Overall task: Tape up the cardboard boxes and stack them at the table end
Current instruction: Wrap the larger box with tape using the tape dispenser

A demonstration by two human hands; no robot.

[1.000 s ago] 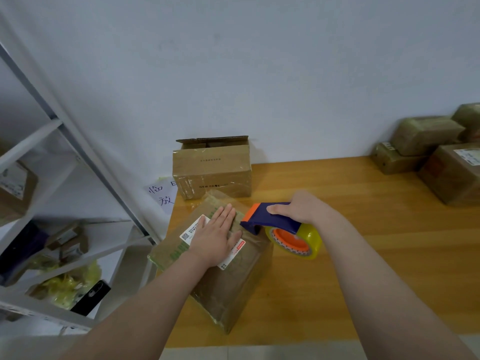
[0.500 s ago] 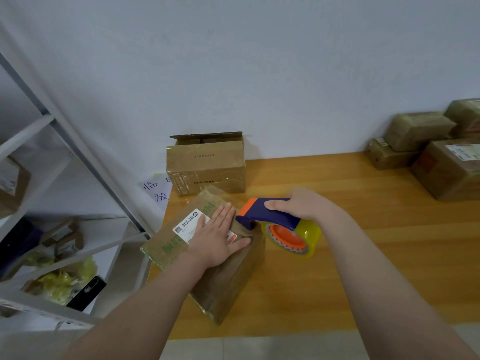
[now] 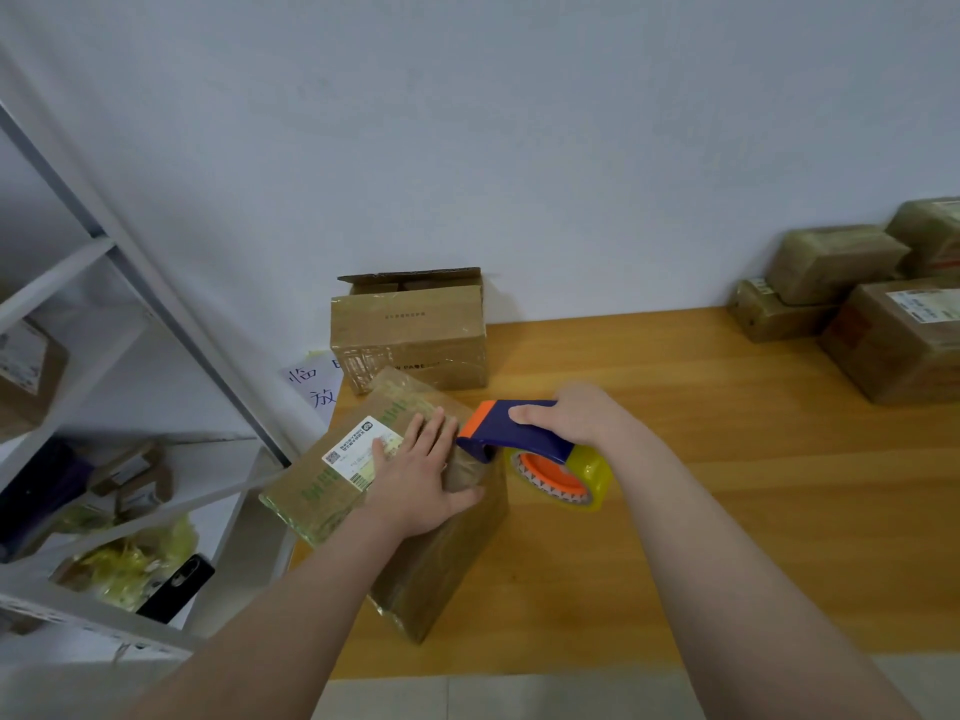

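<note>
- a white metal shelving unit [image 3: 130, 283] stands at far left.
- a tape-wrapped brown cardboard box with a white shipping label [image 3: 322, 491] sits on the near left corner of the honey-coloured wooden table [image 3: 753, 485].
- the person's left hand [image 3: 421, 478] presses flat on its top, fingers straight.
- the right hand [image 3: 576, 415] is clenched around a blue-and-orange tape dispenser [image 3: 511, 443], its nose at the box's top edge.
- wrapped brown cardboard parcels [image 3: 893, 340] sit stacked at the table's right end.
</note>
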